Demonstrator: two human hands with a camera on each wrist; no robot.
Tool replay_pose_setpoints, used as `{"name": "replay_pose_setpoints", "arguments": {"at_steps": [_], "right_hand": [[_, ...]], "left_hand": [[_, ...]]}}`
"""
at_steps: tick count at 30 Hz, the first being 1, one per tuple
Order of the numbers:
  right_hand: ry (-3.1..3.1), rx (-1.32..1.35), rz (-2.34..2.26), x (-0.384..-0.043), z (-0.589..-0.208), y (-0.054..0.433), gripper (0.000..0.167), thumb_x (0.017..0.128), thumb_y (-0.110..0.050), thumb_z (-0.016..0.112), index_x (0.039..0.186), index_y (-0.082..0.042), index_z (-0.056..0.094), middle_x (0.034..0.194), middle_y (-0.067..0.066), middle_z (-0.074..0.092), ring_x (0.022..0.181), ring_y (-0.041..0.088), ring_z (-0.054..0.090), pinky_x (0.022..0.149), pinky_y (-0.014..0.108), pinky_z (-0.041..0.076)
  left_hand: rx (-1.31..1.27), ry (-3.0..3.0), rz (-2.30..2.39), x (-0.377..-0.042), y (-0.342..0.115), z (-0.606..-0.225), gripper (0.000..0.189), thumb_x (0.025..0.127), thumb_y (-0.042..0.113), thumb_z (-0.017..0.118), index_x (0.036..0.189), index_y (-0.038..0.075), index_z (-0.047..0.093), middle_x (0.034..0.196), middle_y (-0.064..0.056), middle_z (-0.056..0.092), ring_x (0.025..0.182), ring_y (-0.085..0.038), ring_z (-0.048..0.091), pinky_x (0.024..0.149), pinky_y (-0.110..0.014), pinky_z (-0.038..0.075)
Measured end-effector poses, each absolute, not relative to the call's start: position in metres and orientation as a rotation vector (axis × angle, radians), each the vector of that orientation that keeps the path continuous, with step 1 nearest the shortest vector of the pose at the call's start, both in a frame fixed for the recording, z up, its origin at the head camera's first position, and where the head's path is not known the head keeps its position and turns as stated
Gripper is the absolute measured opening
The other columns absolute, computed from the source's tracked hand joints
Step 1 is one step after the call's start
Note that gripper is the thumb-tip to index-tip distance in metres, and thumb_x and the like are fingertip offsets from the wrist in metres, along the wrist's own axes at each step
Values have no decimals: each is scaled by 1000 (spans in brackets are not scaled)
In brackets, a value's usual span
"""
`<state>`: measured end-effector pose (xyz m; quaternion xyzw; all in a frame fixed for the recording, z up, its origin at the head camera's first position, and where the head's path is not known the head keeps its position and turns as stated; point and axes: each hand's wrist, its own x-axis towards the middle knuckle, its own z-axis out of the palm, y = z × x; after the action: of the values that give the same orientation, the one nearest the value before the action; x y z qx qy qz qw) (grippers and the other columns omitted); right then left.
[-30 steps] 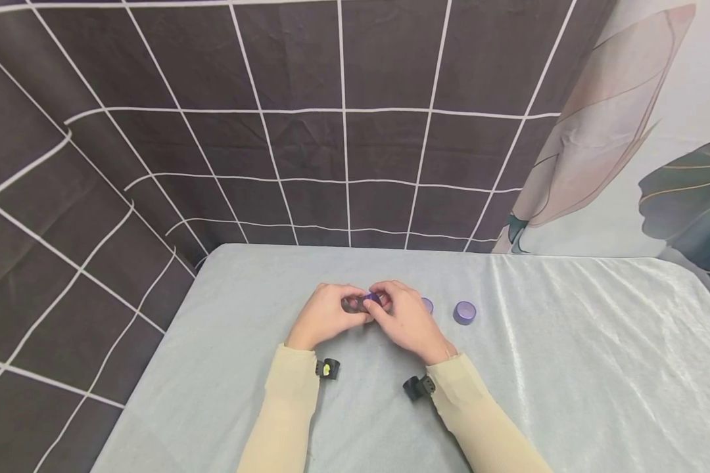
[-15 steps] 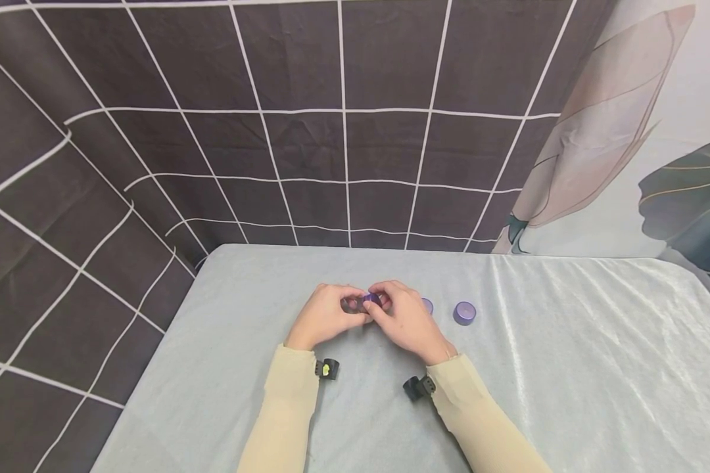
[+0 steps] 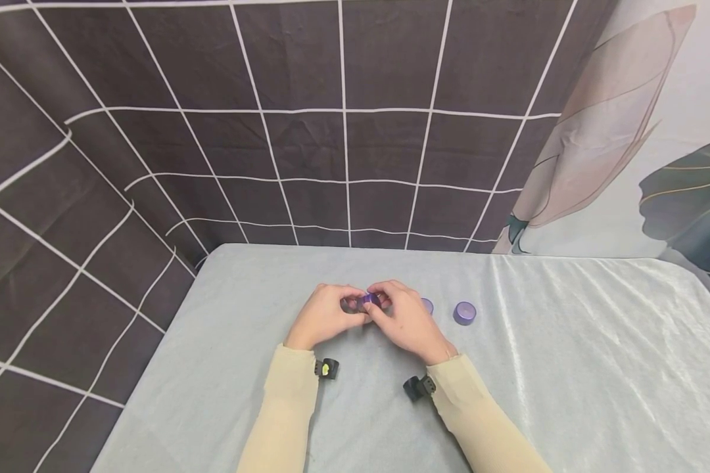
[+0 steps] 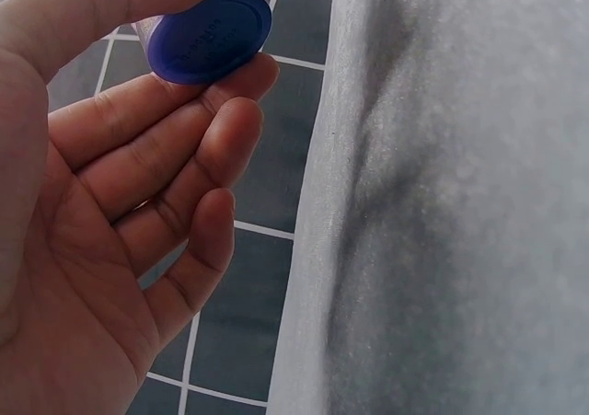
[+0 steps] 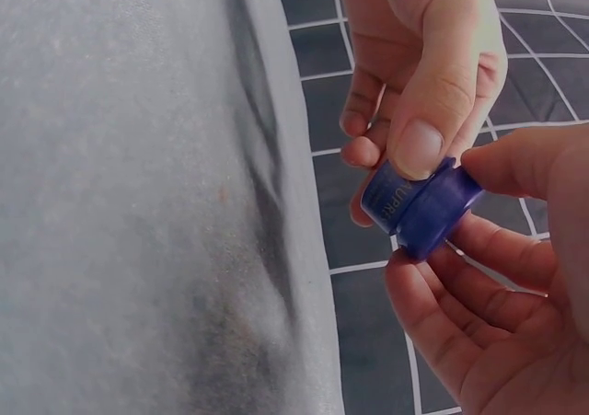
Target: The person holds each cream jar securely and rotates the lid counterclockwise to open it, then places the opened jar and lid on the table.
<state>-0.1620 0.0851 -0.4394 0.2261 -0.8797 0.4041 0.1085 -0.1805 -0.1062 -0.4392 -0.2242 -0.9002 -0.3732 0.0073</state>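
Both hands hold a small blue-purple cosmetic jar [image 5: 388, 197] between them at the middle of the table. The left hand [image 3: 322, 316] pinches the jar body, its thumb over the pale lettering in the right wrist view. The right hand [image 3: 409, 323] grips the wider lid [image 5: 442, 214] between thumb and fingers. In the left wrist view the jar's flat round base [image 4: 210, 42] shows, tilted, with faint marks, while the left hand's lower fingers stay off it. Part of the jar is hidden behind fingers in the head view.
A round purple container [image 3: 464, 313] stands on the pale cloth-covered table [image 3: 568, 368] right of the hands. Another purple round piece [image 3: 428, 306] is partly hidden behind the right hand. A dark gridded curtain [image 3: 307, 144] hangs behind the table's far edge.
Both hands stay in nearly the same place, gripping the jar throughout. The right hand's fingers and the lid have shifted very slightly left. The purple pieces on the table have not moved.
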Motion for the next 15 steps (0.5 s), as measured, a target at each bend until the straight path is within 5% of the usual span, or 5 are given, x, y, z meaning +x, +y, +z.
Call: {"name": "replay_pose_setpoints", "arguments": {"at_steps": [15], "right_hand": [[-2589,704,1181,-164,-442,86,24,89,-17,69,110,-5,70,101,4,68,87,14,63,80,35,53]], "left_hand": [[-728,-2795,-1220,-181,-107,-439,18,78,26,81,93,17,77,76,13,66,74,-15,63,70,-27,49]]}}
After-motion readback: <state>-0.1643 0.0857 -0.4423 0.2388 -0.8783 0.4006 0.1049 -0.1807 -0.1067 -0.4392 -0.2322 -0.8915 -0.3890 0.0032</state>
